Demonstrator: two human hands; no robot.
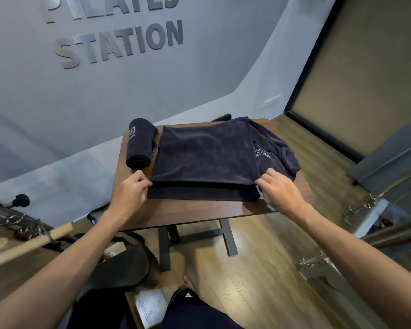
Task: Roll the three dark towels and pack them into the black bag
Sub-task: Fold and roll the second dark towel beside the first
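Observation:
A dark towel [204, 160] lies folded flat on the small wooden table [195, 212]. My left hand [131, 191] pinches its near left corner. My right hand [278, 188] pinches its near right corner. A rolled dark towel [140, 143] with a white logo lies at the table's left edge. A third dark towel [274, 150] sits crumpled at the right, partly under the folded one. The black bag [119, 267] stands open on the floor at the lower left, below my left forearm.
A grey wall with metal letters rises behind the table. A wooden bar [29, 245] and metal hooks are at the left. Metal frame parts [323, 264] stand at the right. A sheet of paper [150, 305] lies on the floor near my knee.

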